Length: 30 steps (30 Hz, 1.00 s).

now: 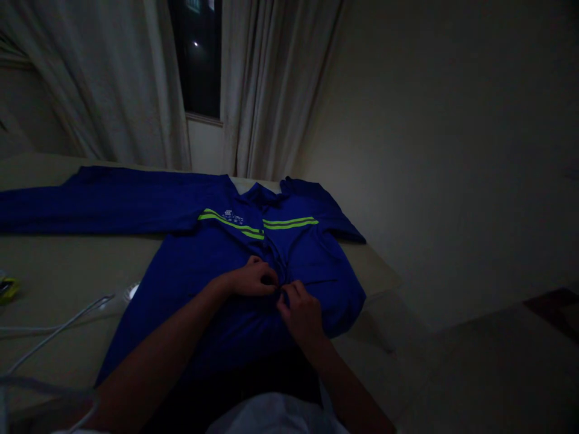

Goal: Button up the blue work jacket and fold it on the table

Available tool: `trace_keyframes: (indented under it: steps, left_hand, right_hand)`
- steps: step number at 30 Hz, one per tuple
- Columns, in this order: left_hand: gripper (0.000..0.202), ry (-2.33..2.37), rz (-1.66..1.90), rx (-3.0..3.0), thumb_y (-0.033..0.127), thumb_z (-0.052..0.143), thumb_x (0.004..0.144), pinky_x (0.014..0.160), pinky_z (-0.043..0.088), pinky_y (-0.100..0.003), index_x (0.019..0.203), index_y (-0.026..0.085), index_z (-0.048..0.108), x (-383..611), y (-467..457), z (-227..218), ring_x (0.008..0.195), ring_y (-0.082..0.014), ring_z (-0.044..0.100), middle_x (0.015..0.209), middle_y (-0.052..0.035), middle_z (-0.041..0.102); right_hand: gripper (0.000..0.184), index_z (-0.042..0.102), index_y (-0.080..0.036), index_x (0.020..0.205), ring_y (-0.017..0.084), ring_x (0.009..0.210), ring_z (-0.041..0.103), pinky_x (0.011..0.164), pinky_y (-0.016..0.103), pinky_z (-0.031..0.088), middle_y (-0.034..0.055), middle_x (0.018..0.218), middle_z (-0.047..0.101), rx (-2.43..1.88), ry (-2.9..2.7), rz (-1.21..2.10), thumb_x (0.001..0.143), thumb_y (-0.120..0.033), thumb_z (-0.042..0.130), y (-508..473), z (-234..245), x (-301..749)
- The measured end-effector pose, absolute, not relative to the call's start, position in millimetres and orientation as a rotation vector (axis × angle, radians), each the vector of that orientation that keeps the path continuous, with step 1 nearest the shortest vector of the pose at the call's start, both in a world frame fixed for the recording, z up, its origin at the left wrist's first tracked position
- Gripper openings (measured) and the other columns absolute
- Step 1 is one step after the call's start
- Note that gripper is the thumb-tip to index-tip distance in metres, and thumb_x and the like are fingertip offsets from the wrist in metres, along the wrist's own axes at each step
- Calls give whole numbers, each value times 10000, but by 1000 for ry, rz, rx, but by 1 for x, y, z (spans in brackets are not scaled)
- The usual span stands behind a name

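A blue long-sleeved shirt (194, 253) with two neon-green chest stripes lies front-up on a pale bed (58, 271), one sleeve stretched far to the left. My left hand (250, 279) and my right hand (299, 310) meet at the shirt's front opening, low on the chest. Both have their fingers pinched closed on the fabric at the placket. What sits exactly between the fingertips is too dark to make out.
A white cable (63, 325) runs across the bed at the left, beside a small yellow-green object (8, 288) at the edge. Pale curtains (266, 90) frame a dark window (199, 54) behind. The bed's right corner (384, 277) drops to the floor.
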<state>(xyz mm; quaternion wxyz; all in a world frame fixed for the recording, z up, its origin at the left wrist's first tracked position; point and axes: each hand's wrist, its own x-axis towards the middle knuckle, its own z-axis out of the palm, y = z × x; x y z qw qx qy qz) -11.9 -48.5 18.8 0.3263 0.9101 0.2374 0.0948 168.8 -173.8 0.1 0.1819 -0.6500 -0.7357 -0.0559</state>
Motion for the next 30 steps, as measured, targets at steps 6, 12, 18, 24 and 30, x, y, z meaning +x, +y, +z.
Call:
trace_keyframes:
  steps: [6, 12, 18, 24, 30]
  left_hand:
    - [133, 613, 308, 2375, 326, 705, 843, 1083, 214, -397, 933, 233, 736, -12, -49, 13, 1000, -191, 669, 993, 43, 785]
    - [94, 531, 456, 2442, 298, 700, 866, 1054, 224, -411, 923, 246, 752, -8, -53, 9, 1046, -211, 631, 985, 19, 740]
    - [69, 535, 423, 2390, 303, 762, 833, 1070, 256, -376, 864, 244, 783, -10, -49, 10, 1030, -192, 643, 990, 14, 726]
    - [107, 542, 336, 2374, 350, 790, 836, 1048, 308, -329, 852, 244, 784, -15, -42, 15, 989, -174, 676, 972, 30, 748]
    - [124, 429, 275, 2342, 378, 765, 879, 1092, 276, -337, 954, 281, 779, -18, -45, 19, 1074, -193, 674, 1072, 42, 764]
  right_hand:
    - [103, 674, -237, 983, 146, 719, 656, 607, 265, 381, 25, 1012, 680, -1839, -2184, -112, 913, -169, 645, -166, 14, 171]
    - [149, 653, -234, 1007, 188, 866, 672, 732, 279, 462, 42, 1009, 668, -1746, -2098, -130, 893, -139, 643, -178, 5, 177]
    - [151, 632, -227, 937, 199, 865, 648, 758, 294, 459, 37, 955, 655, -1750, -2167, -160, 855, -102, 651, -175, 6, 174]
    - [116, 618, -225, 897, 207, 846, 627, 753, 310, 448, 48, 932, 658, -1784, -2271, -257, 846, -125, 650, -167, 18, 169]
    - [139, 629, -225, 911, 191, 851, 652, 739, 283, 456, 41, 952, 673, -1749, -2243, 14, 817, -122, 634, -175, 31, 175]
